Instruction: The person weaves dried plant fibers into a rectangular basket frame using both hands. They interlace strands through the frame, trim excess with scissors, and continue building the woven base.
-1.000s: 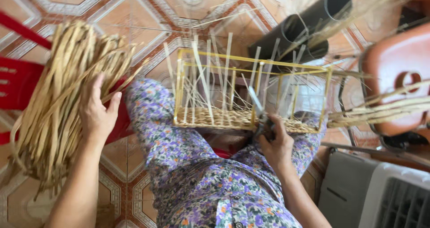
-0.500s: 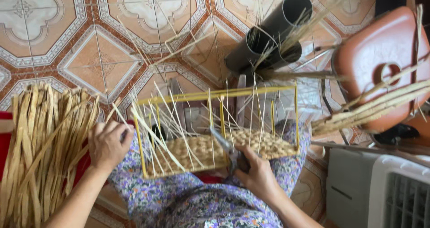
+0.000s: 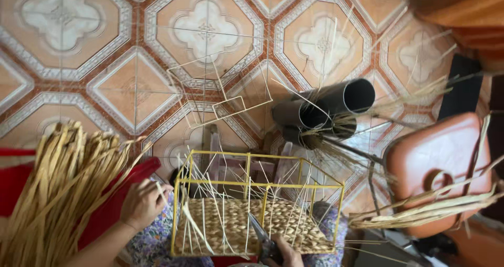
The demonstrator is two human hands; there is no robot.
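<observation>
A yellow wire basket frame (image 3: 257, 206) with a woven straw bottom and loose thin strands sticking up rests on the person's lap, low in the middle of the view. The right hand (image 3: 283, 252) is at the frame's near side, closed around the handles of scissors (image 3: 261, 235) whose blades point up into the weave. The left hand (image 3: 142, 203) sits just beside the frame's left edge, fingers curled on a thin strand, touching the bundle of dried straw strips (image 3: 55, 188) that lies over a red stool (image 3: 113, 204). Beyond the frame, on the tiled floor (image 3: 79, 51), stand dark pipes (image 3: 328, 109) and a bare wire frame (image 3: 220, 93). An orange plastic seat (image 3: 443, 167) with more straw across it stands at the right.
</observation>
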